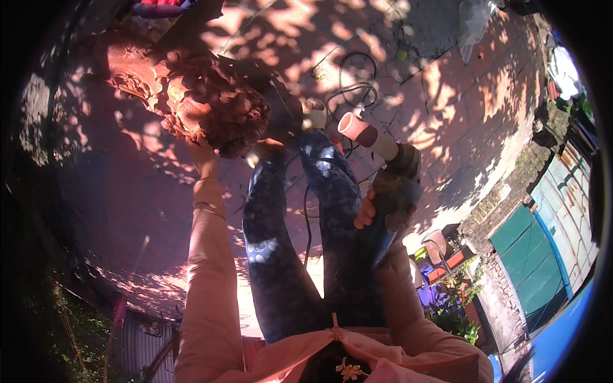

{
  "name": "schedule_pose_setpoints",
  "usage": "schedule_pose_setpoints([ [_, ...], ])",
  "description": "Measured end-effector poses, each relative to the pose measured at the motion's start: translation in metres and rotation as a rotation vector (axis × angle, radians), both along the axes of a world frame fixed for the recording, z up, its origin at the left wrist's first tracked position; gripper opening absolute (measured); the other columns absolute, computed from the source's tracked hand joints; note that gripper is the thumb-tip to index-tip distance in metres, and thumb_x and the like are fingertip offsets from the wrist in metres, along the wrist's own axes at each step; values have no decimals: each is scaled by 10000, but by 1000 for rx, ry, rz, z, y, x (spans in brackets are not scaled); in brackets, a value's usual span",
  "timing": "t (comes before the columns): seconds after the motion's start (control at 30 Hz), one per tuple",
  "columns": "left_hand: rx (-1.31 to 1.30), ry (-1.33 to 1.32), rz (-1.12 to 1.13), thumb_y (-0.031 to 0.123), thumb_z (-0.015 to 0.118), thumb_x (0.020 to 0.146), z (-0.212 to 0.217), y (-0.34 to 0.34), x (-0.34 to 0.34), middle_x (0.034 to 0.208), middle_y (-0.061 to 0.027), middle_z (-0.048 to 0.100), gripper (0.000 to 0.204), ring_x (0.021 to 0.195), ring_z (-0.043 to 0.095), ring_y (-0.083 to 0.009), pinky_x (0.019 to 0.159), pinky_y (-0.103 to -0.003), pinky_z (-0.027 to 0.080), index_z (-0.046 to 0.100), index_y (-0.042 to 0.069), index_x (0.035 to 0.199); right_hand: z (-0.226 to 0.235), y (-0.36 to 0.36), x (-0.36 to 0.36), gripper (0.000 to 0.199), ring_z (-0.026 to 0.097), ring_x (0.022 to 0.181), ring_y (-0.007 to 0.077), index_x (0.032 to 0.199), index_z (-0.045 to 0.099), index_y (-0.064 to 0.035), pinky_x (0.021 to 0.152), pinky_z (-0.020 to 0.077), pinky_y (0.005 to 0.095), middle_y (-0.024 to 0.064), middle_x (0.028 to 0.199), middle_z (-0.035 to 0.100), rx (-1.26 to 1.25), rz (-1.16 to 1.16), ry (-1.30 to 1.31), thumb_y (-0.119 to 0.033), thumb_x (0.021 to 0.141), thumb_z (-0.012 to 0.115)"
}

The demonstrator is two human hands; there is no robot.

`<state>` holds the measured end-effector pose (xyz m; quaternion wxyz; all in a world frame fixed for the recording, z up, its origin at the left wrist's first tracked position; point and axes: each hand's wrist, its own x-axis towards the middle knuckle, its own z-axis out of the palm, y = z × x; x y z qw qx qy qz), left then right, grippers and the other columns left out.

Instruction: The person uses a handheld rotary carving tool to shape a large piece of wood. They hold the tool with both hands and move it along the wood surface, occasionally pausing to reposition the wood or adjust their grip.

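In the upper left lies a large reddish-brown wood carving (214,105), its surface cut in deep curls and folds. My left hand (203,156) grips its near edge; the fingertips are partly hidden by the carving. A dark hand-held power tool (397,182) is in my right hand (377,214), whose fingers wrap round its body. From the tool's front a cylindrical attachment (367,134) points up and left, with bands of pale and dark colour and a hollow pinkish end. That end is apart from the carving.
A black cable (361,89) loops over the paved floor (440,108) beyond my feet. My legs (274,242) lie between both arms. Clear plastic (471,29) is at the top right. A low brick edge (511,185), plants and a green panel (530,262) stand to the right.
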<state>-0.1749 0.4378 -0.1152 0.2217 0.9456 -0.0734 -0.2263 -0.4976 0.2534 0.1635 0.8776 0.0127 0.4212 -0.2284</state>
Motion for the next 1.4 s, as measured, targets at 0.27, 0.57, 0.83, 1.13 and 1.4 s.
schedule_pose_setpoints([
  [0.27,-55,271,40,399,477,936,-29,37,53,1115,-233,626,494,1038,592,-406,886,-421,459,506,-6,1217,12,66,-3,890,508,745,204,1141,445,-27,698,396,351,82,831,504,-54,-286,53,-754,661,625],
  [0.57,83,180,-63,361,457,936,5,-6,16,1093,-293,595,460,1046,564,-447,885,-482,427,508,-45,1148,26,91,7,902,510,700,178,1093,474,-42,677,395,327,61,789,518,-145,-247,239,-789,612,629],
  [0.83,-36,217,-23,368,482,932,-23,22,33,1024,-266,616,441,979,589,-432,843,-475,444,525,-42,1090,4,89,11,894,510,720,162,1098,480,-44,669,398,304,55,809,526,-119,-281,199,-779,615,638],
  [1.13,-235,261,93,276,520,945,-49,40,24,1074,-213,615,386,960,612,-330,810,-393,481,506,-51,1148,-3,65,3,887,523,741,192,1130,470,-30,695,412,329,77,839,530,-69,-306,146,-747,638,647],
  [1.4,69,266,273,367,601,894,-25,55,63,1228,-226,551,662,1082,576,-338,866,-377,475,365,-43,1357,-38,28,17,885,528,757,208,1151,467,-17,711,421,347,96,842,535,24,-167,-7,-728,655,648],
])
